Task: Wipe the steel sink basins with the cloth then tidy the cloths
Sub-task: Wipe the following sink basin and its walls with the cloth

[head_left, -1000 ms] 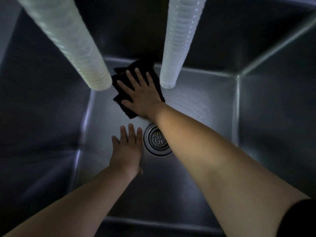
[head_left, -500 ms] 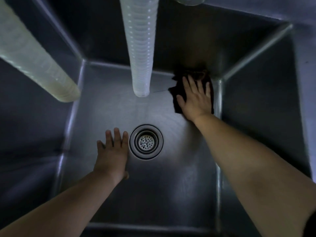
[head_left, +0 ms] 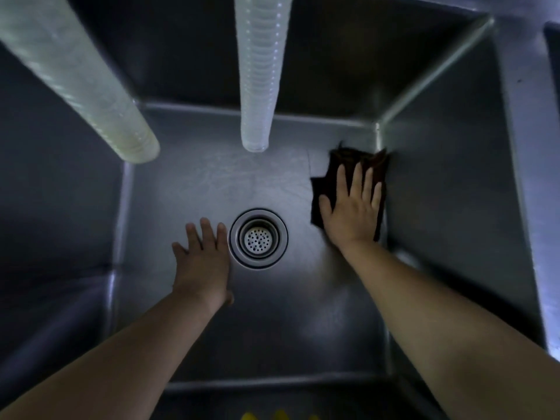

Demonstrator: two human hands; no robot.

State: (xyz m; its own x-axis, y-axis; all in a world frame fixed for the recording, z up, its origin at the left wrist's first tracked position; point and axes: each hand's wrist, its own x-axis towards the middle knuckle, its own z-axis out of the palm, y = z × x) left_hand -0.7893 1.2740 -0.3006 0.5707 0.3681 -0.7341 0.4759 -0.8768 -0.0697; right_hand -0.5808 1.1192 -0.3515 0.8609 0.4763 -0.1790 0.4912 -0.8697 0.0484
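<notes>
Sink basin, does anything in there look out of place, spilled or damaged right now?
Nothing stands out. The right hand presses the dark cloth flat on the basin floor by the right wall; the left hand rests flat beside the drain strainer, which sits level. No spill or damage shows.

Two hands (head_left: 201, 268), one cloth (head_left: 321, 189), one basin (head_left: 272, 328), one drain (head_left: 258, 238), two hoses (head_left: 256, 71).

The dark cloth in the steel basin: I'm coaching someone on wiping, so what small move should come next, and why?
Probably draw the dark cloth toward the near edge along the right wall of the steel sink basin. The right hand presses it flat in the far right corner; the floor nearer the person there looks unwiped. The left hand braces beside the round drain strainer.
</notes>
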